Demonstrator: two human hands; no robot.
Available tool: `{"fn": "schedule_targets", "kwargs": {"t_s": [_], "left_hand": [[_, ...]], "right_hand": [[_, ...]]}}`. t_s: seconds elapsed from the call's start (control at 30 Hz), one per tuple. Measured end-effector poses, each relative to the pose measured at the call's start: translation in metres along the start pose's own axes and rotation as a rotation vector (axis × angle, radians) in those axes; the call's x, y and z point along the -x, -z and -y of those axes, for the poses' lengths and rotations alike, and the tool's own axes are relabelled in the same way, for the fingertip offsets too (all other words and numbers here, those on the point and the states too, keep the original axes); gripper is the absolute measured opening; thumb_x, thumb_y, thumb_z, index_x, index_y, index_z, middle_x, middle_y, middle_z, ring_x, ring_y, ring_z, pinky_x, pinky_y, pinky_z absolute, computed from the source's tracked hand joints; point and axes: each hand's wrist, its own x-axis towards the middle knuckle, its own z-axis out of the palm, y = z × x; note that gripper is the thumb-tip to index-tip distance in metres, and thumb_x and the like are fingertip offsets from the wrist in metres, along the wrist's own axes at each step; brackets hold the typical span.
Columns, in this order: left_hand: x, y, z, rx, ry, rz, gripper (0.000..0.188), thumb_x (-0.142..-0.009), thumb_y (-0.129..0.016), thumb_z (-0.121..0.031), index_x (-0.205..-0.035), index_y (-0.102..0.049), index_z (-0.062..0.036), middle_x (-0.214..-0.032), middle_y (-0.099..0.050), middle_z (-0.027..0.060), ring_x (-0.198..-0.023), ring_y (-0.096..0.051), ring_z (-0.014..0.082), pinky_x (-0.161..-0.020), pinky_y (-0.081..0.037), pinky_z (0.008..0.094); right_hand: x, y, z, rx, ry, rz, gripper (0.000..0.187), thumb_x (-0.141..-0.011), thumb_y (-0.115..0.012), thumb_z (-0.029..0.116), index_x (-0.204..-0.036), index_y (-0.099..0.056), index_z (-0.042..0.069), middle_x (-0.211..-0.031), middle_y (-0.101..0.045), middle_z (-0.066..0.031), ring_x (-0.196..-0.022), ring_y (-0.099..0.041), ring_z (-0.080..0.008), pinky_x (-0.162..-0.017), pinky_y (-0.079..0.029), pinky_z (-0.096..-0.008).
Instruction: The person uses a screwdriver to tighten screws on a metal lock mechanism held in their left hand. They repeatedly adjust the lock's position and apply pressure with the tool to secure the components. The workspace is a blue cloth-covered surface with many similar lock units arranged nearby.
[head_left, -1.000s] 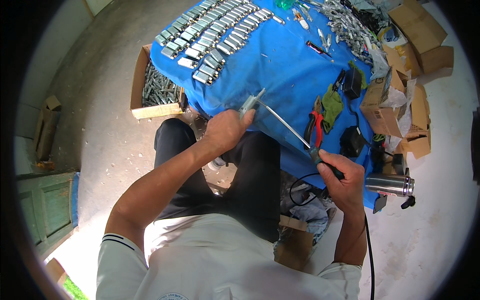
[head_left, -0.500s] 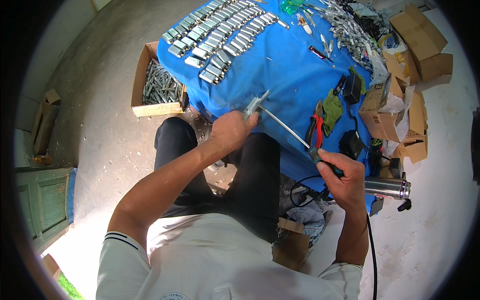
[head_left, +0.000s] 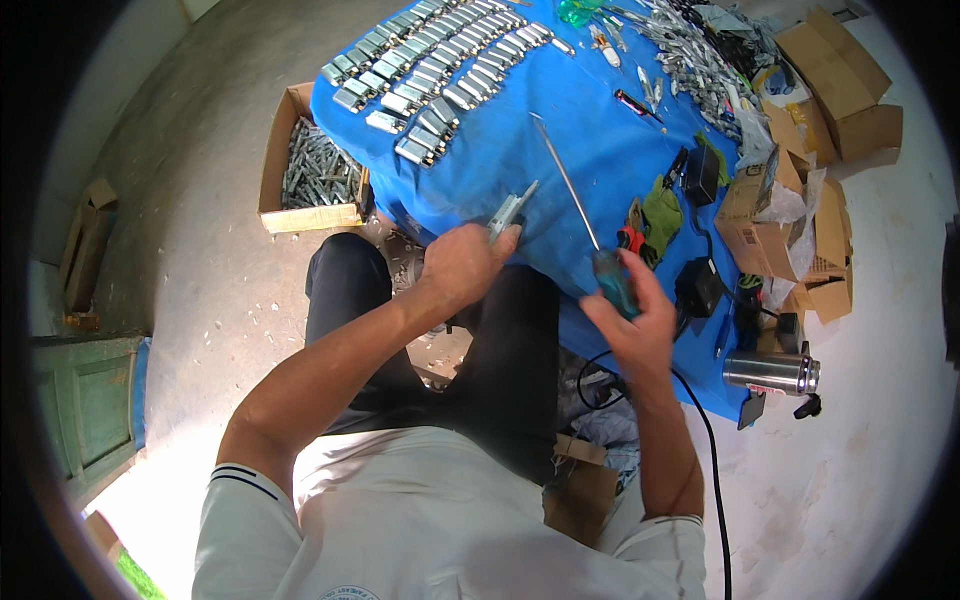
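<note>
My left hand (head_left: 462, 266) grips a small silver metal part (head_left: 510, 210) just above the near edge of the blue cloth (head_left: 520, 150). My right hand (head_left: 632, 325) holds a long screwdriver (head_left: 585, 225) by its teal handle, the shaft pointing up and away, apart from the metal part. Rows of several similar silver parts (head_left: 435, 70) lie on the far side of the cloth.
An open cardboard box (head_left: 272, 170) of metal pieces stands on the floor at left. Torn cardboard boxes (head_left: 800, 200) sit at right, beside a steel flask (head_left: 770, 372). Red-handled pliers (head_left: 630, 238), a green glove (head_left: 662, 215), black adapters and loose metal pieces lie on the cloth.
My right hand has swung the screwdriver away from the metal part, so its tip now points up over the cloth. My left hand still holds the part.
</note>
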Motion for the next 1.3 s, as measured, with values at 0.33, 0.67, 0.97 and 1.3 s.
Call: {"fn": "schedule_targets", "kwargs": {"t_s": [0.33,0.67,0.97,1.3], "left_hand": [[0.023,-0.009,0.000,-0.082,-0.127,0.018,0.061,-0.092,-0.055,-0.051,-0.071,-0.065,0.0049,-0.071,-0.063,0.0286,-0.075,-0.065,0.0453,-0.070,-0.050,0.0532],[0.051,0.004,-0.023,0.046,-0.266,0.215,0.047,-0.085,-0.066,-0.042,-0.073,-0.064,0.0038,-0.069,-0.065,0.0193,-0.067,-0.066,0.0344,-0.064,-0.050,0.0447],[0.039,0.025,0.021,0.852,-0.039,0.509,0.055,-0.094,-0.054,-0.057,-0.071,-0.056,-0.0067,-0.063,-0.048,-0.0004,-0.053,-0.042,0.0079,-0.048,-0.032,0.0236],[0.031,0.014,0.008,0.863,0.040,0.357,0.056,-0.101,-0.042,-0.054,-0.074,-0.057,-0.0081,-0.055,-0.045,-0.0014,-0.044,-0.037,0.0073,-0.040,-0.025,0.0239]], "right_hand": [[-0.054,-0.085,-0.034,0.049,-0.014,-0.108,0.046,-0.079,-0.076,0.027,-0.108,-0.061,-0.006,-0.095,-0.067,-0.0147,-0.086,-0.064,-0.0221,-0.076,-0.050,-0.0333],[-0.046,-0.073,-0.032,-0.490,-0.145,0.188,0.041,-0.081,-0.076,0.016,-0.112,-0.058,-0.003,-0.098,-0.066,-0.0111,-0.086,-0.063,-0.0153,-0.079,-0.051,-0.0305],[-0.062,-0.041,-0.032,-0.544,-0.124,0.564,0.059,-0.075,-0.082,0.029,-0.118,-0.056,-0.002,-0.097,-0.064,-0.0071,-0.087,-0.062,-0.0139,-0.077,-0.049,-0.0263],[-0.089,-0.031,-0.025,-0.360,-0.081,0.793,0.060,-0.074,-0.082,0.038,-0.114,-0.059,-0.001,-0.090,-0.064,-0.0034,-0.082,-0.060,-0.0108,-0.070,-0.046,-0.0231]]}}
